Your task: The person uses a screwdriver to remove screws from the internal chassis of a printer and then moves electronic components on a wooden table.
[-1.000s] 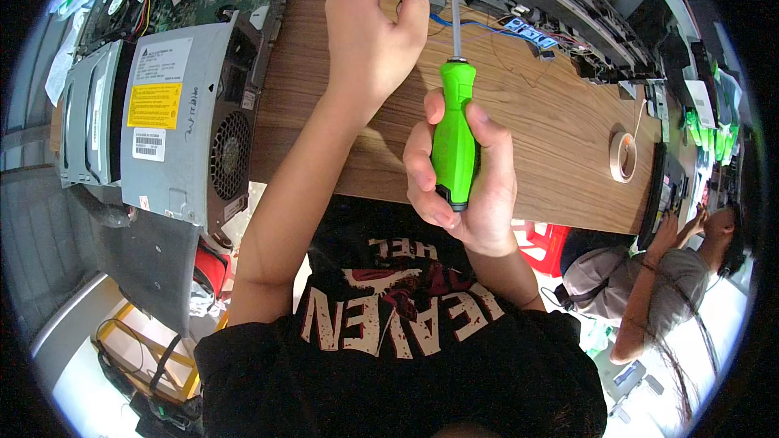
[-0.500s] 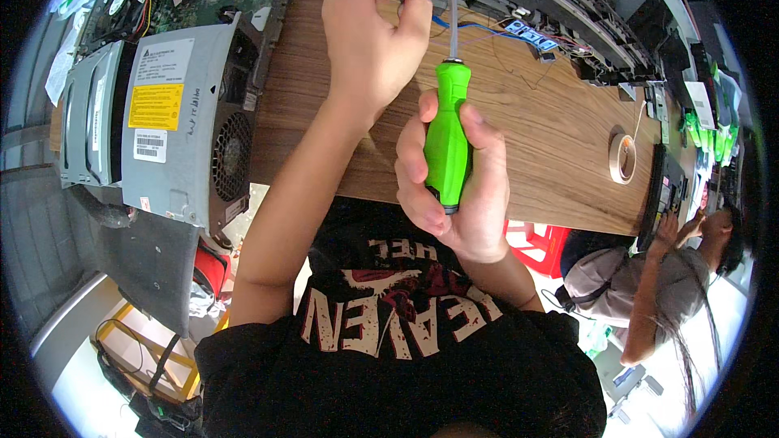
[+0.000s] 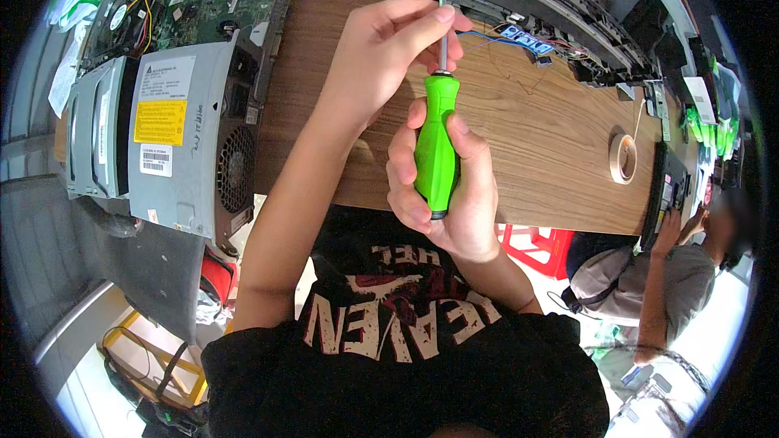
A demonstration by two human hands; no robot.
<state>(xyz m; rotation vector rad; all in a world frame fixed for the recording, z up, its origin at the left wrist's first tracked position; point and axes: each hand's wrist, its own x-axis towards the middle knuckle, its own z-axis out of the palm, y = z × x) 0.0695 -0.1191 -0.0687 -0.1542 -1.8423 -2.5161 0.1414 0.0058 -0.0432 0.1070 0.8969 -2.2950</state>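
My right hand (image 3: 454, 186) wraps round the green handle of a screwdriver (image 3: 438, 142), which points away from me. The fingers of my left hand (image 3: 389, 49) close about its metal shaft, thumb on the near side and fingertips showing just beyond. At the far end, the shaft's tip reaches the near left corner of a long dark machine frame (image 3: 560, 12) with rails and metal parts. Whether the tip sits in a screw is too small to tell.
On the left stand a grey metal power supply (image 3: 174, 162) and a green circuit board (image 3: 223, 0). A tape roll (image 3: 622, 158) lies on the wooden table (image 3: 535, 138). Blue wires (image 3: 479, 34) run beside the frame. At right sits another person (image 3: 641, 284); a red stool (image 3: 537, 250) is below the table.
My left hand has come back from the frame's corner to the screwdriver shaft and closed about it. The screwdriver and my right hand have shifted slightly left.
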